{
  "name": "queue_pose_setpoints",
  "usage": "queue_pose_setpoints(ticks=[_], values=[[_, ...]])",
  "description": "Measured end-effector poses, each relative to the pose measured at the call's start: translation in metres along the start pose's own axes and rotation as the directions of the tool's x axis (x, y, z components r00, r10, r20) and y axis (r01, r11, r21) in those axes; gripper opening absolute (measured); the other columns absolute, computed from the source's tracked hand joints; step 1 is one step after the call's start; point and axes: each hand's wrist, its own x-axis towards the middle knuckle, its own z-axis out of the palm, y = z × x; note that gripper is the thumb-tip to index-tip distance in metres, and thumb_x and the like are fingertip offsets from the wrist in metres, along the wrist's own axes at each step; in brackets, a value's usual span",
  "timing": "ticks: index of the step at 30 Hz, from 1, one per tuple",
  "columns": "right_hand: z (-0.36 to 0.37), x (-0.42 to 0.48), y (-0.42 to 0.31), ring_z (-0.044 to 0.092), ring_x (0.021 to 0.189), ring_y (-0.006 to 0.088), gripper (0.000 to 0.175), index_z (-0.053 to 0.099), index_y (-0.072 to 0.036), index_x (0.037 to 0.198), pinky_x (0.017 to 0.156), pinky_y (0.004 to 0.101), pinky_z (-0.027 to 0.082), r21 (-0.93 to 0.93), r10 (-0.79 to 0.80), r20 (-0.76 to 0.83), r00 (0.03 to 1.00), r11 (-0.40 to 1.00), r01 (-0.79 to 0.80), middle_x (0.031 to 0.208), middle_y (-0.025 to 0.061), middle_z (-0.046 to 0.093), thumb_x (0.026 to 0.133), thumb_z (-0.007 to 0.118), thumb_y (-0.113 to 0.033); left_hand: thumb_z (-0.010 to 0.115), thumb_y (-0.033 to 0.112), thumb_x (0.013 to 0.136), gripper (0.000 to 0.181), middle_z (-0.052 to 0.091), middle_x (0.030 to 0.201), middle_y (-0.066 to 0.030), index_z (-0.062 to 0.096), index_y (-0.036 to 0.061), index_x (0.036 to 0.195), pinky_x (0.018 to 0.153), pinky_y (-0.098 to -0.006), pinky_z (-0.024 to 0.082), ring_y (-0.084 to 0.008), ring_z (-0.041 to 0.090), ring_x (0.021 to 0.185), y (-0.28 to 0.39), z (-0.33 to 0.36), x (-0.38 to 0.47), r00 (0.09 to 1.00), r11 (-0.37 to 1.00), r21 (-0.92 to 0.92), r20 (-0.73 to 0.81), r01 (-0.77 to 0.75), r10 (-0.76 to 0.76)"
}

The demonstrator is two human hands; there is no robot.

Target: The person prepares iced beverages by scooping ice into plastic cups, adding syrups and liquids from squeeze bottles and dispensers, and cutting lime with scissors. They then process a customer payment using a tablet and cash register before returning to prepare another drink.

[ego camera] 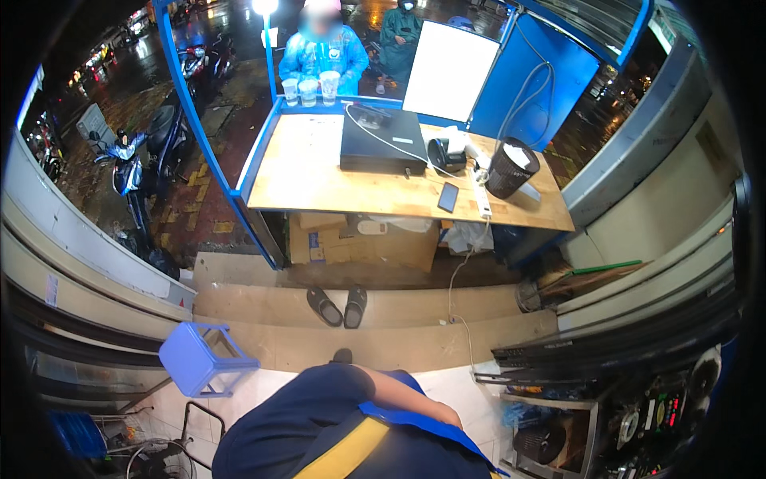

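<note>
My left forearm crosses my body below the steps, and my left hand shows only in part at the blue edge of my clothing; its fingers are hidden. My right hand is out of view. Before me stands a wooden counter in a blue frame. A black cash drawer is on it, with a white cable across its top. To the right are a dark device, a phone, a white power strip and a dark woven basket. Three clear plastic cups stand at the far edge.
Dark sandals lie on the steps. A blue plastic stool stands left; a cable runs down the steps at right. Cardboard is under the counter. Beyond it are a person in a blue raincoat, another in green, and parked motorbikes.
</note>
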Motion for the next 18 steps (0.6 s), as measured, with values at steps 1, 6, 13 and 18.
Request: queue_pose_setpoints(ticks=[1, 6, 13, 18], values=[[0.001, 0.006, -0.008, 0.056, 0.064, 0.0133, 0.033, 0.061, -0.010, 0.106, 0.061, 0.0284, 0.050, 0.026, 0.016, -0.016, 1.000, 1.000, -0.016, 0.082, 0.0010, 0.061, 0.086, 0.057, -0.036, 0.055, 0.032, 0.084, 0.034, 0.064, 0.103, -0.0126, 0.064, 0.0052, 0.103, 0.075, -0.0446, 0.046, -0.0258, 0.061, 0.089, 0.002, -0.008, -0.004, 1.000, 1.000, -0.009, 0.025, 0.019, -0.018], [-0.009, 0.051, -0.053, 0.055, 0.063, 0.0130, 0.033, 0.060, -0.010, 0.106, 0.060, 0.0283, 0.050, 0.123, 0.043, -0.053, 0.998, 0.992, -0.036, 0.081, 0.0005, 0.060, 0.086, 0.057, -0.036, 0.054, 0.030, 0.087, 0.038, 0.060, 0.110, -0.0183, 0.059, -0.0002, 0.110, 0.078, -0.0388, 0.046, -0.0298, 0.059, 0.095, -0.021, -0.069, -0.046, 0.920, 0.882, -0.266, -0.079, -0.389, 0.383], [-0.066, 0.116, -0.092, 0.054, 0.062, 0.0127, 0.033, 0.060, -0.010, 0.106, 0.060, 0.0280, 0.050, 0.119, 0.062, -0.002, 0.998, 0.991, -0.061, 0.079, -0.0001, 0.059, 0.086, 0.057, -0.036, 0.061, 0.036, 0.079, 0.039, 0.063, 0.075, -0.0195, 0.063, -0.0015, 0.090, 0.063, -0.0437, 0.045, -0.0328, 0.059, 0.067, -0.118, -0.193, -0.017, 0.991, 0.996, -0.093, -0.131, 0.015, -0.027], [-0.132, 0.170, -0.120, 0.053, 0.061, 0.0125, 0.033, 0.060, -0.010, 0.106, 0.059, 0.0279, 0.049, 0.073, 0.079, 0.042, 0.996, 0.994, -0.082, 0.078, -0.0006, 0.058, 0.086, 0.057, -0.037, 0.057, 0.041, 0.084, 0.039, 0.066, 0.093, -0.0153, 0.066, 0.0068, 0.100, 0.077, -0.0382, 0.049, -0.0275, 0.063, 0.089, -0.214, -0.286, -0.149, 0.494, 0.768, -0.452, -0.590, 0.454, -0.639]])
